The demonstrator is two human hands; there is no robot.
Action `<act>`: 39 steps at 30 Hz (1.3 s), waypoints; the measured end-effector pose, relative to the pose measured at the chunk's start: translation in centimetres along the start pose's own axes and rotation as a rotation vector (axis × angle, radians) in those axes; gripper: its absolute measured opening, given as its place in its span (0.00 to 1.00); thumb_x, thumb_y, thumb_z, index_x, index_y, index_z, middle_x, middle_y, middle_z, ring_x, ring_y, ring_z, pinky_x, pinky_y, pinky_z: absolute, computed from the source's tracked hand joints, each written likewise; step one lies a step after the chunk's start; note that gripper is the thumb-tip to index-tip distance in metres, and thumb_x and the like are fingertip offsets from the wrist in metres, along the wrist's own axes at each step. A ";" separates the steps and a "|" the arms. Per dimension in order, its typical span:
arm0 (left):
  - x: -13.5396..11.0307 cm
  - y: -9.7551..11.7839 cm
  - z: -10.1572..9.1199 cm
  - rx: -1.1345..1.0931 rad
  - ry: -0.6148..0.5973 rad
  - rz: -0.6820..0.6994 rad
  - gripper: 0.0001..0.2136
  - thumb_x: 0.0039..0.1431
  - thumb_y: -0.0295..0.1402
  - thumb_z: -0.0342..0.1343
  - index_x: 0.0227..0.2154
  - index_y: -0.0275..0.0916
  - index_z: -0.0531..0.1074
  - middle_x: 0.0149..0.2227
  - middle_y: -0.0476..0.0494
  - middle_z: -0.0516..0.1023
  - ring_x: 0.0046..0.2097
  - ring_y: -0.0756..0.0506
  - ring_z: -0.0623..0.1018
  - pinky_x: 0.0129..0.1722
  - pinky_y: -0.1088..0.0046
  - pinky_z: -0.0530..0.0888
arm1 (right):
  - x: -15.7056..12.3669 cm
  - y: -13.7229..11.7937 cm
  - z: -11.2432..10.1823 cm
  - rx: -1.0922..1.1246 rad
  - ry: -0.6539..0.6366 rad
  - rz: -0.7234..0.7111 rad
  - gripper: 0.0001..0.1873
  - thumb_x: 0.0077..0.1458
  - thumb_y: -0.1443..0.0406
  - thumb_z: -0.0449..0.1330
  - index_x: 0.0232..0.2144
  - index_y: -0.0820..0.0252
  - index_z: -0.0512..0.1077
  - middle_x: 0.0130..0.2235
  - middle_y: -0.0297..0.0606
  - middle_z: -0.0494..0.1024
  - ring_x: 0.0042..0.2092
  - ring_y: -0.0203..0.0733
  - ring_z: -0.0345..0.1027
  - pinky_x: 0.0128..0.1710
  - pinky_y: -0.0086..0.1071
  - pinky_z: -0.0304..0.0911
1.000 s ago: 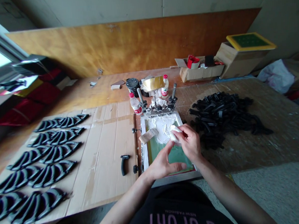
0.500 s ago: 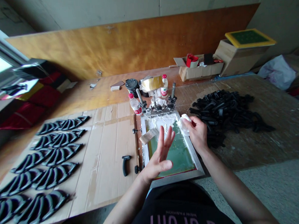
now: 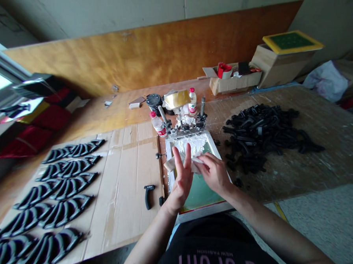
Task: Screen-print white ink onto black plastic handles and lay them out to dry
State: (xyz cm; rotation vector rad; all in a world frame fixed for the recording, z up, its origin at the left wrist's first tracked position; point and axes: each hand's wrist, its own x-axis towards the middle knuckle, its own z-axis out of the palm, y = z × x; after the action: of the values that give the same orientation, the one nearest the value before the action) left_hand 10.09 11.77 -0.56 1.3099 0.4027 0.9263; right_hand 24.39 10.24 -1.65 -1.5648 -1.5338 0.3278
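My left hand (image 3: 181, 187) is raised over the printing screen, its fingers stretched up and apart, with nothing in it. My right hand (image 3: 217, 173) pinches a crumpled white wipe (image 3: 196, 165) close beside the left fingers; whether the two touch I cannot tell. Below both hands lies the framed screen with green mesh (image 3: 202, 195), white ink (image 3: 191, 143) smeared over its far end. A squeegee (image 3: 170, 164) rests across the screen's left edge, partly hidden behind my left fingers. Clamps with knobs (image 3: 186, 127) hold the frame's far end.
Black curved handles lie in fanned rows (image 3: 69, 210) on cardboard at left, with a single handle (image 3: 149, 196) nearer the screen. A heap of black handles (image 3: 256, 131) is on the right. Behind stand two red-capped bottles (image 3: 157, 125), a black tub (image 3: 154, 101) and an open carton (image 3: 236, 83).
My right hand has moved left with the wipe, from the frame's right edge to beside my left fingers. My left hand has turned and shifted slightly left.
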 end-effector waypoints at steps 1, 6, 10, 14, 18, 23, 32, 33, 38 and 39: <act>0.0 -0.1 0.1 0.004 0.019 -0.013 0.44 0.52 0.66 0.39 0.65 0.62 0.24 0.71 0.48 0.36 0.69 0.37 0.52 0.59 0.52 0.63 | 0.0 0.1 0.0 -0.002 -0.014 -0.012 0.12 0.63 0.62 0.52 0.34 0.56 0.74 0.31 0.38 0.74 0.34 0.41 0.68 0.34 0.31 0.60; -0.1 -0.3 0.0 0.098 0.114 -0.089 0.41 0.54 0.66 0.33 0.66 0.60 0.25 0.70 0.47 0.47 0.63 0.39 0.64 0.54 0.57 0.67 | 0.1 0.3 0.0 -0.047 0.032 0.037 0.12 0.63 0.61 0.52 0.33 0.56 0.74 0.32 0.39 0.75 0.35 0.42 0.69 0.35 0.32 0.61; -0.1 0.0 -0.2 0.048 0.153 -0.151 0.39 0.54 0.66 0.26 0.66 0.60 0.27 0.70 0.46 0.45 0.56 0.39 0.72 0.51 0.57 0.69 | 0.1 0.6 0.0 -0.049 -0.035 -0.022 0.12 0.63 0.61 0.53 0.35 0.57 0.75 0.34 0.40 0.76 0.36 0.43 0.70 0.35 0.32 0.62; 0.3 0.3 -0.2 -0.185 0.115 -0.110 0.41 0.52 0.68 0.31 0.66 0.63 0.28 0.71 0.49 0.45 0.62 0.38 0.66 0.61 0.54 0.61 | 1.0 2.6 -0.6 -0.072 0.053 0.104 0.12 0.61 0.60 0.54 0.31 0.58 0.75 0.32 0.40 0.77 0.34 0.42 0.70 0.35 0.32 0.61; 0.5 -0.3 -0.8 -0.314 0.218 -0.148 0.35 0.59 0.55 0.49 0.66 0.58 0.45 0.68 0.44 0.55 0.64 0.37 0.64 0.64 0.53 0.54 | 1.7 3.8 -1.4 0.252 0.137 0.328 0.12 0.55 0.56 0.60 0.34 0.59 0.73 0.30 0.37 0.77 0.31 0.40 0.69 0.31 0.30 0.61; 0.7 -1.7 -0.9 -0.161 0.307 -0.321 0.25 0.58 0.44 0.58 0.58 0.46 0.66 0.63 0.40 0.64 0.60 0.39 0.68 0.60 0.60 0.62 | 1.1 2.5 -1.2 0.694 0.129 0.475 0.16 0.45 0.56 0.68 0.30 0.58 0.69 0.29 0.31 0.75 0.30 0.36 0.67 0.30 0.28 0.62; 2.8 -1.4 0.7 -0.060 0.298 -0.339 0.15 0.52 0.42 0.63 0.37 0.36 0.74 0.34 0.47 0.77 0.31 0.51 0.72 0.33 0.76 0.68 | 0.1 1.2 -0.4 0.656 0.022 0.469 0.12 0.46 0.58 0.67 0.26 0.60 0.72 0.24 0.28 0.69 0.28 0.34 0.61 0.27 0.26 0.57; 2.9 -1.5 0.6 -0.065 0.296 -0.334 0.14 0.52 0.41 0.63 0.35 0.36 0.74 0.31 0.48 0.76 0.30 0.52 0.71 0.32 0.76 0.67 | 0.0 1.2 -0.3 0.681 0.019 0.480 0.11 0.46 0.58 0.66 0.26 0.60 0.72 0.24 0.28 0.69 0.28 0.34 0.61 0.27 0.26 0.57; 2.9 -2.2 0.4 -0.122 0.308 -0.270 0.11 0.51 0.37 0.65 0.27 0.35 0.72 0.26 0.51 0.73 0.29 0.54 0.69 0.33 0.78 0.66 | -0.6 1.5 0.3 0.866 0.004 0.498 0.11 0.48 0.59 0.67 0.27 0.59 0.71 0.25 0.27 0.68 0.27 0.32 0.59 0.27 0.25 0.55; 2.8 -2.4 0.4 -0.131 0.309 -0.270 0.11 0.51 0.37 0.65 0.26 0.35 0.71 0.26 0.51 0.73 0.29 0.54 0.69 0.33 0.78 0.66 | -0.8 1.6 0.5 0.900 0.003 0.496 0.12 0.48 0.58 0.67 0.27 0.59 0.70 0.25 0.27 0.68 0.26 0.31 0.59 0.26 0.25 0.55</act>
State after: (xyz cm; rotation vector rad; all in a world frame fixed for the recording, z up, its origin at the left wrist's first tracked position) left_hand 12.86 13.75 -2.00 0.9657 0.7279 0.9106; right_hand 24.95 10.03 -3.39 -1.1564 -0.7592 1.1150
